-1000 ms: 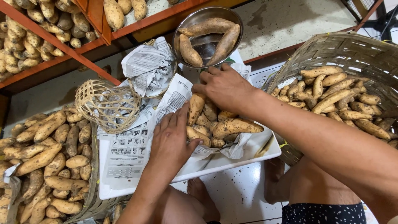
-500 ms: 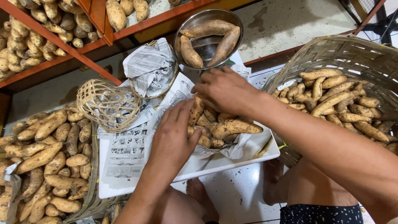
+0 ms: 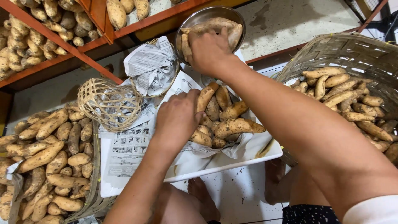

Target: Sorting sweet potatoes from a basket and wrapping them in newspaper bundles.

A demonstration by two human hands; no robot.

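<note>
The sweet potatoes (image 3: 226, 120) are long, tapered and tan, their dull skins speckled with dirt; about eight lie heaped on crumpled newspaper (image 3: 128, 145) inside a flat white tray (image 3: 232, 164). The left hand (image 3: 178, 118) rests on the near edge of this heap, fingers curled down over a tuber, though the hand itself hides whether they actually grip it. The right hand (image 3: 207, 49) reaches up into a round, shiny metal bowl (image 3: 207, 18), fingers closed around one of the sweet potatoes lying there; two or three show in the bowl, the rest covered by the hand. Three woven baskets are in view: a large one (image 3: 331, 47) at right, full of tubers and cut off by the frame, a small open-weave one (image 3: 110, 103) turned on its side, and another small one (image 3: 155, 68) stuffed with balled newspaper. At lower left a further pile (image 3: 49, 153) runs out of view, too many to count.
</note>
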